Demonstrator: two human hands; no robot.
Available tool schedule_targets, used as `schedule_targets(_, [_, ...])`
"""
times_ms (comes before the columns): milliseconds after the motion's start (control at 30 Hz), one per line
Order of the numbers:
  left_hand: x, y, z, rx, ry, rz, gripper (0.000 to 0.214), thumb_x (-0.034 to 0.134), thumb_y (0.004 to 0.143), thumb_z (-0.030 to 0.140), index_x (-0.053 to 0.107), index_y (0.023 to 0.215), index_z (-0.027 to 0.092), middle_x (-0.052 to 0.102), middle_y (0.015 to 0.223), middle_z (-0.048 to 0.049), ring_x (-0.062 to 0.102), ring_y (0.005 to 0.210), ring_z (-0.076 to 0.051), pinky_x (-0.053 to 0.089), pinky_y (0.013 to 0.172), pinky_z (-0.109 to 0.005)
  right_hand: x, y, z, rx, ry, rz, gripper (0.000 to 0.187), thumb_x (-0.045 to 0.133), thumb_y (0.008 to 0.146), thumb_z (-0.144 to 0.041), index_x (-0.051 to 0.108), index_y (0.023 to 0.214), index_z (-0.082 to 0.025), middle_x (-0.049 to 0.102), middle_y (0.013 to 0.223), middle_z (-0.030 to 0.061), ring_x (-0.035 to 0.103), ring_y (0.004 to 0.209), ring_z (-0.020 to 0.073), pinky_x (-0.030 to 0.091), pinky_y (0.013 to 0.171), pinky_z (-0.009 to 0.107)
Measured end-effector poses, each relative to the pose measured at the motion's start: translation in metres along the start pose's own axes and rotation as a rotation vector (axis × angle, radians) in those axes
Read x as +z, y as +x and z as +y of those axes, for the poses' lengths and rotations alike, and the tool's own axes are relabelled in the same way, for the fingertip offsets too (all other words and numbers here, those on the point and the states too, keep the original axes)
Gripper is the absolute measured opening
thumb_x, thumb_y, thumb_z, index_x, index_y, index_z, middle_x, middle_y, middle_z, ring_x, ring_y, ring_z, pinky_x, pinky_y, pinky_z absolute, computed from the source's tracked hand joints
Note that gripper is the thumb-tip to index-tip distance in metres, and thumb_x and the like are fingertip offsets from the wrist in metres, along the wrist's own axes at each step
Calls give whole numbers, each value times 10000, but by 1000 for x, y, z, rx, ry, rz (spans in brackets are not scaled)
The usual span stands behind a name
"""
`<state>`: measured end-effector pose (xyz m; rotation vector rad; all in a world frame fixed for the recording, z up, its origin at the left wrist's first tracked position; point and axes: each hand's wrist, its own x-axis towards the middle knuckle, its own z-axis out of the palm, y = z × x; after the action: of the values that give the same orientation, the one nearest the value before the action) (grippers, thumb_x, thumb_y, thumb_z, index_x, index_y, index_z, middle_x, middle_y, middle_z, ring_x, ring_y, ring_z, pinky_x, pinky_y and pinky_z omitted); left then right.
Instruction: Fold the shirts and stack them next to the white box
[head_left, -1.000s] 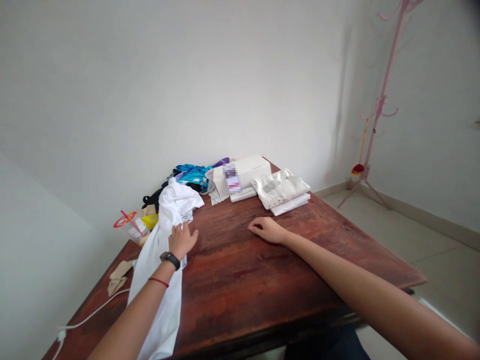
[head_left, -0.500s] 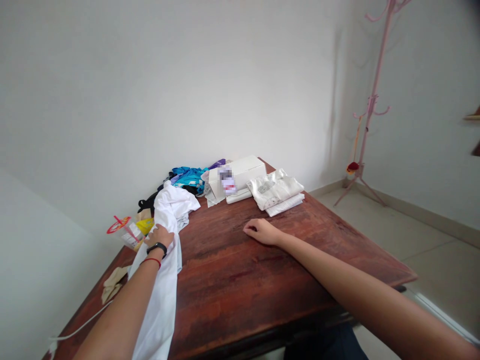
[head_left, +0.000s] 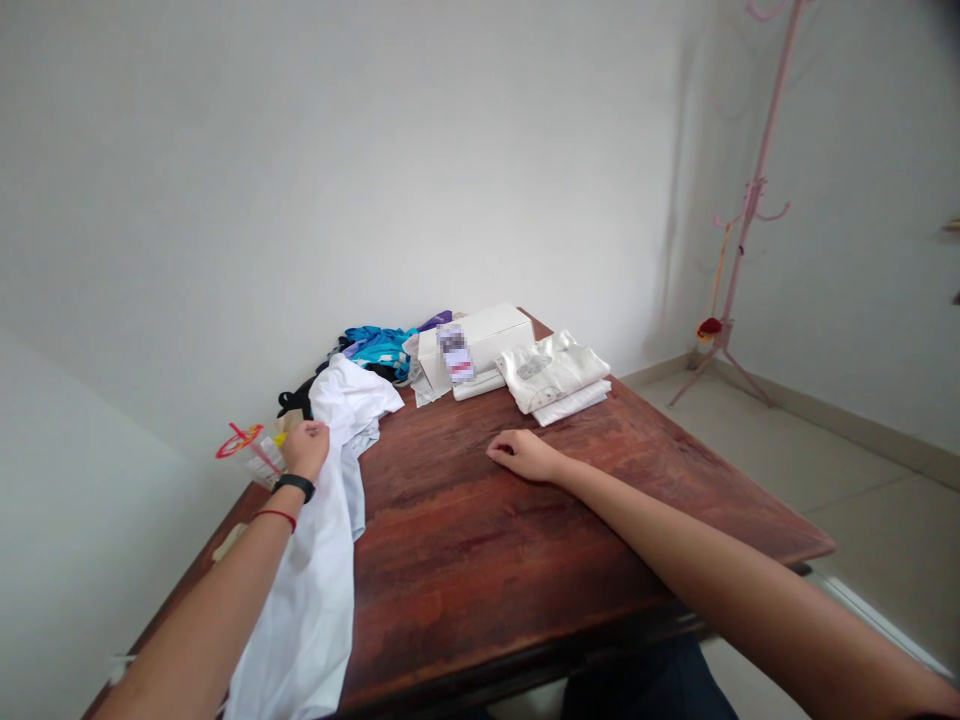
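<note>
A long white garment (head_left: 319,580) lies down the left side of the brown wooden table (head_left: 480,560), bunched at its far end. At its left edge is my left hand (head_left: 306,448), fingers curled closed; whether cloth is pinched in them is hidden. This wrist wears a dark band and a red string. My right hand (head_left: 523,455) rests on the bare wood with loosely curled fingers and nothing visible in them. Beyond it lies a folded white cloth with a grey print (head_left: 551,370), on top of another folded white item (head_left: 574,402).
A white box (head_left: 480,340) stands near the wall, beside a heap of blue and dark clothes (head_left: 375,347). Left of my left hand is a clear cup with a red straw (head_left: 262,462). A pink coat stand (head_left: 757,180) stands in the corner on the right.
My left hand has moved slightly left and forward, turning from lying spread on the garment to curled fingers at its edge. My right hand has stayed in place.
</note>
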<state>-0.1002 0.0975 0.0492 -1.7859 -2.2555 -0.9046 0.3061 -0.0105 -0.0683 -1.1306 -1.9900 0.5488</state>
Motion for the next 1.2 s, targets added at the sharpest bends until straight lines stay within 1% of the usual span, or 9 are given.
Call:
schedule_targets(200, [-34, -15, 34, 24, -324, 87, 371, 427, 910, 305, 610, 1127, 66, 686, 1113, -112, 631, 1025, -224, 525, 840, -298, 1, 0, 2, -1, 10, 1, 224, 582, 913, -267, 789, 944, -185, 773, 931, 82, 701, 854, 226, 487, 776, 292])
schedule_targets(367, [-76, -68, 72, 7, -699, 39, 282, 496, 874, 307, 610, 1080, 152, 682, 1122, -85, 625, 1082, -280, 554, 832, -367, -1, -1, -1, 23, 28, -6, 251, 571, 919, -296, 785, 952, -167, 774, 951, 96, 704, 865, 243, 497, 794, 317])
schedule_targets(533, [-121, -159, 98, -48, -939, -250, 321, 570, 827, 377, 611, 1127, 271, 686, 1057, -30, 640, 1043, -314, 559, 761, -400, -1, 0, -2, 35, 140, -14, 245, 590, 909, -333, 775, 947, -177, 774, 967, 78, 693, 890, 252, 511, 827, 342])
schedule_targets(667, [-131, -234, 113, -31, -1059, -562, 130, 677, 771, 367, 656, 871, 287, 632, 776, -12, 621, 786, -257, 479, 595, -327, -2, 0, -7, 207, 393, -4, 310, 569, 927, -417, 738, 1013, -172, 751, 941, 73, 672, 838, 227, 540, 710, 310])
schedule_targets(800, [-113, -263, 121, 174, -999, -866, 112, 712, 795, 348, 695, 800, 237, 667, 799, -38, 614, 785, -223, 480, 711, -316, -6, -2, -19, 490, 676, -11, 429, 540, 940, -537, 641, 1228, -236, 719, 1055, 66, 659, 824, 194, 516, 566, 244])
schedule_targets(867, [-96, -255, 117, 216, -944, -875, 171, 655, 849, 375, 696, 871, 211, 702, 840, -48, 637, 831, -218, 487, 779, -321, -9, -3, -24, 558, 694, -7, 444, 572, 919, -561, 633, 1233, -254, 708, 1098, 61, 657, 853, 193, 492, 537, 219])
schedule_targets(1000, [-52, -212, 93, 164, -887, -586, 288, 598, 867, 435, 650, 1001, 185, 708, 843, -53, 670, 854, -229, 513, 791, -338, -11, -4, -26, 617, 703, -18, 501, 695, 848, -508, 609, 1261, -238, 714, 1112, 74, 675, 877, 213, 481, 533, 219])
schedule_targets(1100, [-15, -180, 71, 205, -758, -311, 349, 589, 854, 483, 647, 1029, 186, 709, 1074, -103, 661, 1025, -273, 527, 856, -377, -10, -4, -22, 602, 719, -33, 502, 773, 785, -358, 620, 1240, -210, 741, 1071, 76, 695, 886, 225, 516, 601, 249])
schedule_targets(1200, [17, -168, 55, 250, -676, -216, 391, 520, 897, 507, 640, 1072, 177, 687, 1194, -138, 649, 1102, -292, 511, 948, -440, -8, -3, -17, 571, 690, -14, 375, 748, 736, -187, 676, 1103, -165, 760, 1001, 69, 703, 848, 219, 524, 640, 260])
